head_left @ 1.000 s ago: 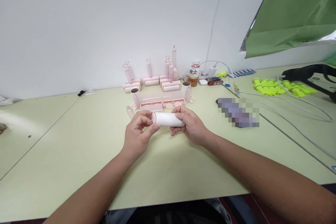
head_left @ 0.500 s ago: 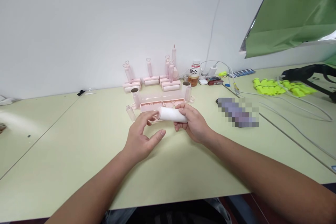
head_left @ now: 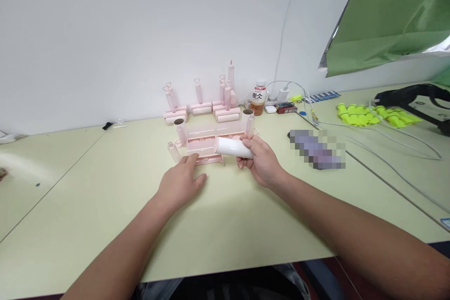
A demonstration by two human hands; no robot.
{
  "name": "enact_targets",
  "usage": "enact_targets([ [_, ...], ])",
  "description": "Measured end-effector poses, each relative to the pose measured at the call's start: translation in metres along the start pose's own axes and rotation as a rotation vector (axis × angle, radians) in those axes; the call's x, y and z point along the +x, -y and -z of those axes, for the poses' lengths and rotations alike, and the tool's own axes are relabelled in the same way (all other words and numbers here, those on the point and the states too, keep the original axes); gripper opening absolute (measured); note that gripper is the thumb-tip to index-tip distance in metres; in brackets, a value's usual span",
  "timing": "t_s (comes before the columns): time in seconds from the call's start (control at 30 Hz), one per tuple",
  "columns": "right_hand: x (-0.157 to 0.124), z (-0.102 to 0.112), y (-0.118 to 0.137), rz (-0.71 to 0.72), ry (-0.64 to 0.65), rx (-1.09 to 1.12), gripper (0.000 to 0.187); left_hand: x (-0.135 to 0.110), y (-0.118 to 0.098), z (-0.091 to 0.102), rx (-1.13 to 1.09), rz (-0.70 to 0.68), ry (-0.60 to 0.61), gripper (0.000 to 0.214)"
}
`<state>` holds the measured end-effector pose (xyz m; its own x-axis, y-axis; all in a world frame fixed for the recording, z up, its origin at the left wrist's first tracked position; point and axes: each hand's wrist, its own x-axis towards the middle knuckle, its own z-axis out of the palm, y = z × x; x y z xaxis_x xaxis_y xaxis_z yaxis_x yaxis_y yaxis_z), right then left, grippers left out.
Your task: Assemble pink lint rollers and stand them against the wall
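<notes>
My right hand point(head_left: 262, 159) is closed round one end of a white lint roller refill point(head_left: 234, 147), which has a pink cap at its left end and is held above the table. My left hand point(head_left: 181, 180) is open, thumb apart from the fingers. Its fingertips reach the left end of a long pink plastic piece point(head_left: 211, 160); whether they grip it I cannot tell. Just behind lie open pink roller cases point(head_left: 201, 144). A clear pink handle tube point(head_left: 173, 151) stands left of them, and brown-cored rolls point(head_left: 179, 123) stand at either end.
Along the wall are several pink lint rollers with heart-topped handles point(head_left: 197, 91). A drink bottle point(head_left: 259, 98) stands beside chargers and cables. To the right are a blurred-out phone point(head_left: 314, 149), yellow-green pieces point(head_left: 365, 113) and a black tool-like object point(head_left: 411, 98).
My left hand has come off the refill's capped end and moved left and down to the pink piece. My right hand still holds the refill, now slightly further right and up.
</notes>
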<state>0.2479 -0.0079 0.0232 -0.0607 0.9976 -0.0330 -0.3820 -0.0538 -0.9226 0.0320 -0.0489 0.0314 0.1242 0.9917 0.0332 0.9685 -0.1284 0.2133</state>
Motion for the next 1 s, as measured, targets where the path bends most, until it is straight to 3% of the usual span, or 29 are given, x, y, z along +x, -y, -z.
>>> enact_targets([
  [0.2, 0.001, 0.002, -0.002, 0.013, 0.019, 0.002, 0.023, -0.001, -0.003, 0.005, -0.08, 0.05, 0.0, 0.043],
  [0.53, 0.0, -0.001, -0.005, -0.108, 0.162, 0.011, 0.03, 0.014, -0.004, -0.008, -0.355, 0.067, -0.089, 0.024],
  [0.7, 0.001, 0.0, -0.007, -0.143, 0.174, -0.013, 0.029, 0.018, 0.002, -0.013, -0.449, 0.01, 0.011, 0.026],
  [0.83, 0.001, 0.001, -0.008, -0.157, 0.168, -0.037, 0.028, 0.017, 0.003, -0.018, -0.387, -0.042, 0.1, 0.013],
  [0.93, 0.001, 0.001, -0.009, -0.169, 0.178, -0.05, 0.028, 0.018, 0.004, -0.018, -0.411, 0.022, 0.089, 0.021],
  [1.0, 0.001, 0.001, -0.01, -0.172, 0.187, -0.048, 0.027, 0.019, 0.003, -0.017, -0.58, 0.104, 0.078, 0.029],
])
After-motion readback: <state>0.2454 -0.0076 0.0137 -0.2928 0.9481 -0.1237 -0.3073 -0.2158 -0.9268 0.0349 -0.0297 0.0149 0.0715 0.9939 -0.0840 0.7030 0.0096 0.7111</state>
